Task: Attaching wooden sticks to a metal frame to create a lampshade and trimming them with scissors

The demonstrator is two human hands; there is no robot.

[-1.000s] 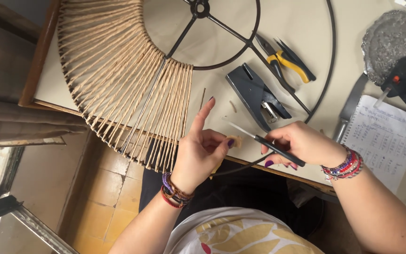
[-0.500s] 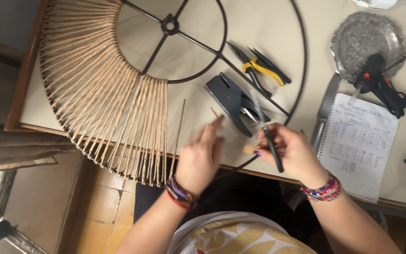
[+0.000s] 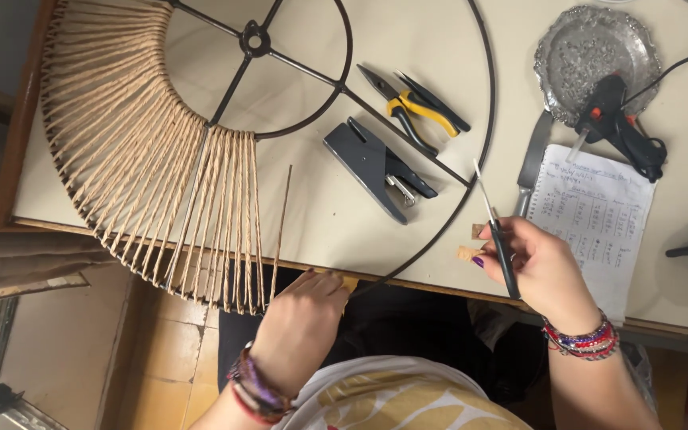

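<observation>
Pinching a light, pliable tan paper cord (image 3: 282, 219) at the black round wire frame's (image 3: 483, 119) near rim, the left hand (image 3: 300, 326) clenches it, while the right hand (image 3: 539, 267) grasps black-handled scissors (image 3: 497, 231).

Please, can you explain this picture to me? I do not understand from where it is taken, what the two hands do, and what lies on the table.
A head-worn camera looks down at a person's own hands. The left hand pinches a tan paper cord at the table's near edge. The right hand holds black-handled scissors. On the beige table lie a round black wire frame half wrapped in tan cord, a grey stapler, yellow-handled pliers, a black glue gun on a silver tray, and a written notebook.
</observation>
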